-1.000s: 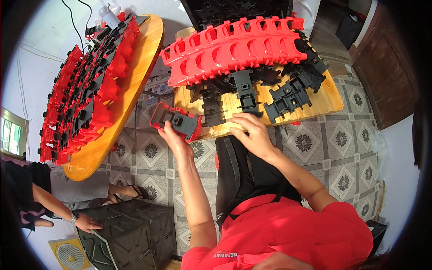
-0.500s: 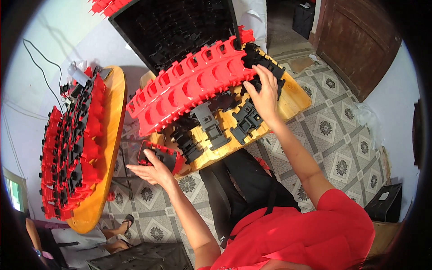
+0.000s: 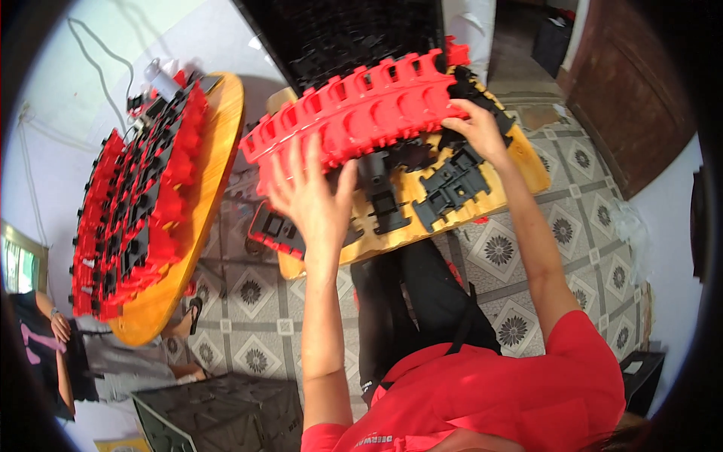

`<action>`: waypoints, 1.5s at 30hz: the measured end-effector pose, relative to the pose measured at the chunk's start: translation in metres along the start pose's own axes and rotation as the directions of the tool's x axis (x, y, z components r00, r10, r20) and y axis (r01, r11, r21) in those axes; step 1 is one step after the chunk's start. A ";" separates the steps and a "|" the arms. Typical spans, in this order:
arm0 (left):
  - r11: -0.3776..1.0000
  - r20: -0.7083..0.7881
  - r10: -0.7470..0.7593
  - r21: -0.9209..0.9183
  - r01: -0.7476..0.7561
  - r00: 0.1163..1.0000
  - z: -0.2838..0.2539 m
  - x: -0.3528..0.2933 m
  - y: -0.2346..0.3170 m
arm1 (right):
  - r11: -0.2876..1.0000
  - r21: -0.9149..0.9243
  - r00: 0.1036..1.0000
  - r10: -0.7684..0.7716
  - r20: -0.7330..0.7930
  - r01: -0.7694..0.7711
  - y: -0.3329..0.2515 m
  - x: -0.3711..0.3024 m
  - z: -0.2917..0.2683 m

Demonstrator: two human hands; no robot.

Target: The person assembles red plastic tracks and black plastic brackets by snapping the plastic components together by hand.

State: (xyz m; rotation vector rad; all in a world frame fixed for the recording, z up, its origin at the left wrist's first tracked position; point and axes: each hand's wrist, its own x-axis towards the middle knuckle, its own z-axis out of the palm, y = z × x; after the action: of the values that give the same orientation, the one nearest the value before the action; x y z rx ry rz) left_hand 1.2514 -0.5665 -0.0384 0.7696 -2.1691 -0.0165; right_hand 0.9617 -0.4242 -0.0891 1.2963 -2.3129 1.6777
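While the person in the red shirt leans over the yellow board, both hands work at the red stack lying across its far side. Left hand: fingers spread wide, palm hovering at the stack's near left edge, gripping nothing that I can see. Right hand: fingers curled onto the stack's right end, among black clips; whether it pinches a piece I cannot tell.

A red frame with black inserts sits at the board's left corner, partly over the edge, just under the left wrist.

Risks, as I judge them: the stack is long, curved and ribbed; lifted from the ends it could sag or shed parts. The frame at the corner could be knocked to the tiled floor by the left forearm. Loose clips could slide off the board's front edge.

Materials: moulded plastic throughout, glossy red with scalloped ridges, matte black for clips. Board smooth, painted wood. Well left of the board, a round tray holds more red-and-black assemblies in rows.
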 end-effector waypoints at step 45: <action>-0.561 0.712 -0.113 -0.621 0.547 0.693 -0.022 -0.145 0.029 | 0.787 -0.586 0.973 -0.076 0.219 0.194 -0.079 -0.142 -0.007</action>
State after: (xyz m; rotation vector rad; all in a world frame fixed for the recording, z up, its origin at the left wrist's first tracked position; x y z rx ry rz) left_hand 1.3215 -0.4611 -0.1171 0.3306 -0.8551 -2.3394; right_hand 1.1000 -0.3393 -0.0870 1.4458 -2.4608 0.6778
